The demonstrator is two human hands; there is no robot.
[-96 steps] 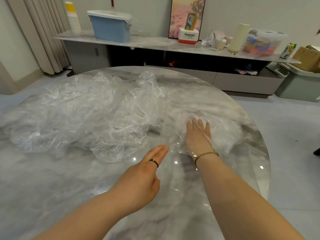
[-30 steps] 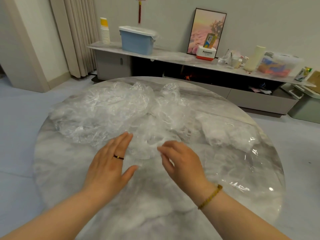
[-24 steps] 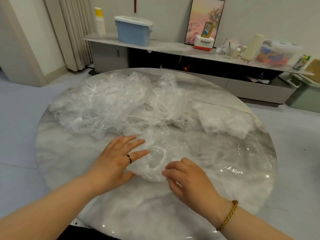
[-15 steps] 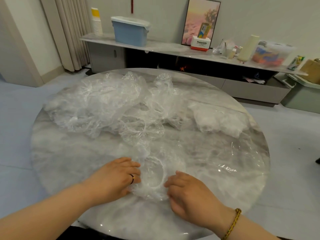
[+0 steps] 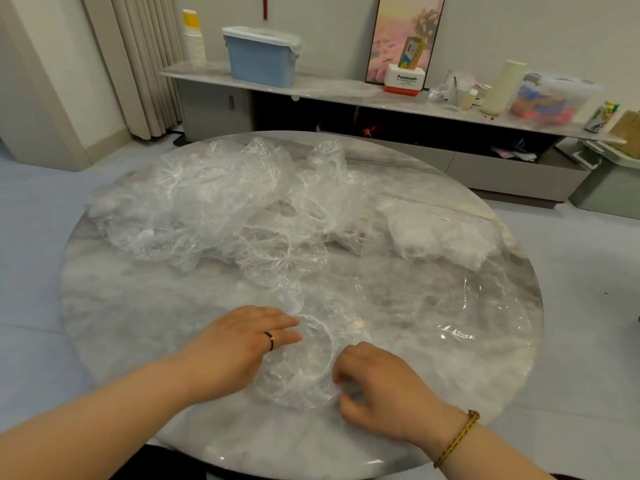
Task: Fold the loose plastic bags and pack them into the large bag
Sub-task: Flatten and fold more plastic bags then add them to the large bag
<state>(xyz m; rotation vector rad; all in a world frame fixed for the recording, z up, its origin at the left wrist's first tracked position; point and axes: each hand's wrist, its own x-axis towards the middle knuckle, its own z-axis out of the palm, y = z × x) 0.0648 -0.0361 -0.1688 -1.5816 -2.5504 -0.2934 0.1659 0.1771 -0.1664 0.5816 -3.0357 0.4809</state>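
Dragged to the table's near edge, one loose bag lies under two hands: left hand presses flat, right hand pinches its rim; one pile stays far-left.

Two hands: one left hand, one right hand. One ring, one bracelet. One round table. One single bag, one heap of clear bags too tangled to count, one large bag. Behind: one blue bin, one cup stack, one picture, one can.
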